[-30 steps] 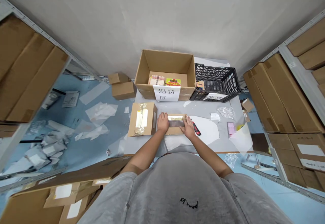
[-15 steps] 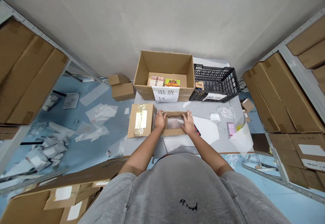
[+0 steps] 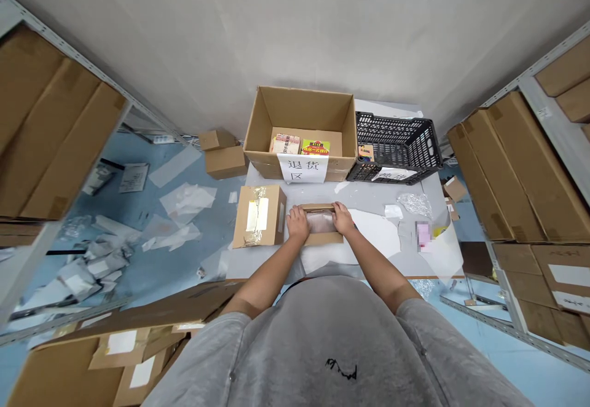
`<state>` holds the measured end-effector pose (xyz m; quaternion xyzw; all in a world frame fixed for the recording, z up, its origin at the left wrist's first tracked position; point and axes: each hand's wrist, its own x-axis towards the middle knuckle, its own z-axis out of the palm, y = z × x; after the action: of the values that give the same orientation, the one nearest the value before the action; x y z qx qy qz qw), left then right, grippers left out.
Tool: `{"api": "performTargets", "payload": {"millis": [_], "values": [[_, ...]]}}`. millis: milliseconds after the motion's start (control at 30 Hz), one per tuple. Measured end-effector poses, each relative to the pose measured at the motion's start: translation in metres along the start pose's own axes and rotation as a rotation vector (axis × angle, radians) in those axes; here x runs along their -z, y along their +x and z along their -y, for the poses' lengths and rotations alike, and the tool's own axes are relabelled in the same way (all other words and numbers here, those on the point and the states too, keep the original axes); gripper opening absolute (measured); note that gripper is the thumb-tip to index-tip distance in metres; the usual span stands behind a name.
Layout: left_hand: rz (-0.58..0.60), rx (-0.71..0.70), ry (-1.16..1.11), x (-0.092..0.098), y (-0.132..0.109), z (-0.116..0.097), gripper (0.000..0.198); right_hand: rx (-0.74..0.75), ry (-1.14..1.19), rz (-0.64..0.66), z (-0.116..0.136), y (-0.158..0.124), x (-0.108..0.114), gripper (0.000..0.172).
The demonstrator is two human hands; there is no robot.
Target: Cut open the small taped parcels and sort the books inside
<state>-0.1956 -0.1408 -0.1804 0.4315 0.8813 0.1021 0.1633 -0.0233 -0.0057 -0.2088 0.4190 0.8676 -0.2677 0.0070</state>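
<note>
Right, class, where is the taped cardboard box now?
In the head view, the taped cardboard box sits on the grey table, just left of the person's left hand and nearer the person than the open carton.

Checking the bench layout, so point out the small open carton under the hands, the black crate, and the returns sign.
Small open carton (image 3: 321, 240): head view, on its front wall.
Black plastic crate (image 3: 397, 146): head view, on its slotted side wall.
Returns sign (image 3: 302, 168): head view, on the printed middle of the paper.
</note>
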Motion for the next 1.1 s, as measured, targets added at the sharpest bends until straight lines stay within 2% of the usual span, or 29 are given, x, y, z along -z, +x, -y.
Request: {"api": "performTargets", "payload": {"millis": [167, 300, 367, 467, 667, 767, 867, 967, 1033, 1100], "values": [[0.008, 0.133, 0.013, -0.002, 0.009, -0.016, 0.068, -0.007, -0.013, 0.032, -0.003, -0.001, -0.002, 0.084], [0.082, 0.181, -0.105, 0.009, 0.015, 0.001, 0.065, -0.01, 0.006, 0.026, -0.007, 0.0, -0.002, 0.08], [0.105, 0.173, -0.156, 0.015, 0.01, 0.018, 0.061, -0.008, 0.017, 0.021, -0.009, 0.0, -0.002, 0.077], [0.061, 0.128, -0.14, 0.018, -0.005, 0.038, 0.058, 0.003, 0.032, 0.018, -0.011, -0.001, -0.002, 0.077], [-0.076, -0.065, 0.02, 0.016, -0.024, 0.048, 0.05, 0.01, 0.01, 0.026, -0.013, -0.004, 0.0, 0.074], [-0.034, -0.062, 0.032, 0.013, -0.028, 0.045, 0.045, 0.003, -0.02, -0.003, -0.01, -0.005, 0.004, 0.072], [0.048, -0.035, 0.027, 0.007, -0.031, 0.041, 0.055, 0.025, -0.062, -0.093, -0.006, -0.01, 0.011, 0.068], [0.16, 0.054, 0.002, 0.001, -0.034, 0.037, 0.059, 0.098, -0.112, -0.191, 0.0, -0.027, 0.016, 0.06], [0.194, 0.129, -0.022, -0.002, -0.033, 0.033, 0.059, 0.173, -0.133, -0.188, 0.005, -0.043, 0.016, 0.054], [0.198, 0.166, -0.036, -0.003, -0.031, 0.03, 0.059, 0.218, -0.154, -0.127, 0.011, -0.057, 0.013, 0.048]]}}
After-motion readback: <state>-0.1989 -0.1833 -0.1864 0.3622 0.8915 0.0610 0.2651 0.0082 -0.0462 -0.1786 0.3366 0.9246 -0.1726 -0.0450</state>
